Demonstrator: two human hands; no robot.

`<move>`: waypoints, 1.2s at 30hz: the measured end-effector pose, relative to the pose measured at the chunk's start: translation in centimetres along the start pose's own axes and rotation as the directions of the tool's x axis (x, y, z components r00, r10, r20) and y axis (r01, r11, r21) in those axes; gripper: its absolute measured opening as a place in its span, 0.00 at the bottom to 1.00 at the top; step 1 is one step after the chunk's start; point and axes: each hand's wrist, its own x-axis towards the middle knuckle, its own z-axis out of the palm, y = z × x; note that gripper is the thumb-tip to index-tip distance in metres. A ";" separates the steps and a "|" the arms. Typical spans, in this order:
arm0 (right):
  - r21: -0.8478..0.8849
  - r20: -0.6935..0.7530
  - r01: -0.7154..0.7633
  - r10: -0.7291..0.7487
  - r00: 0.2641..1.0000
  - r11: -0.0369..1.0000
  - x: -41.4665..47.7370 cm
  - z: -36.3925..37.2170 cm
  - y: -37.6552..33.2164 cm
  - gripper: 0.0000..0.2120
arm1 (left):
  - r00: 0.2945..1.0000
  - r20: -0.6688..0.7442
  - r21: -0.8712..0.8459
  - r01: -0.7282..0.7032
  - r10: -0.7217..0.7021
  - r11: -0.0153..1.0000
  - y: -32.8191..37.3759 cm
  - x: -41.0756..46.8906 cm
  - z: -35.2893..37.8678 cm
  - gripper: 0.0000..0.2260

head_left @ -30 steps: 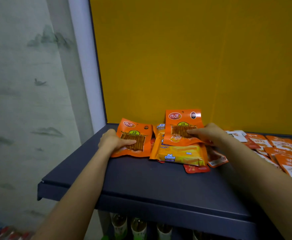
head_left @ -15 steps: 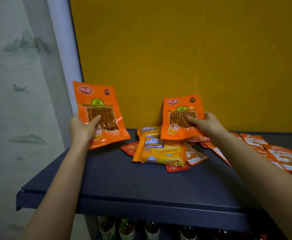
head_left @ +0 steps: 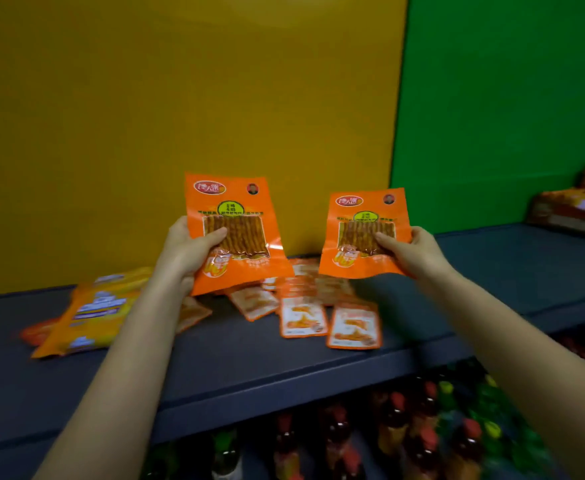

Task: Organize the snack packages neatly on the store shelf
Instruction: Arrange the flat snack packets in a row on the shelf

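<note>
While both are held upright above the shelf point(head_left: 491, 271), two orange strip-snack packets, left hand point(head_left: 183, 251) gripping one point(head_left: 235, 233), right hand point(head_left: 412, 251) the other point(head_left: 363, 233), fingers closed on each, small sachets point(head_left: 318, 306) scattered below.

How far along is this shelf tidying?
Early, by the look of it. Nothing on the dark shelf looks lined up yet. In hand: the left hand and right hand each hold up one large orange packet. Left: the small orange sachets lie scattered, and the yellow cheese packs sit in a loose pile.
</note>
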 end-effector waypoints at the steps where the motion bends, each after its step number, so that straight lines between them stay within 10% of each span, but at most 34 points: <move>1: -0.016 -0.017 -0.018 0.017 1.000 1.000 0.1 -2.8 0.5 0.15 | 0.999 0.033 -0.006 0.010 -0.010 1.000 -0.2 -0.7 2.6 0.15; 36: -0.137 -0.587 -0.229 0.108 0.803 0.964 8.2 -66.3 14.9 0.19 | 0.707 0.706 -0.066 0.113 -0.034 0.991 -2.8 -15.7 75.4 0.16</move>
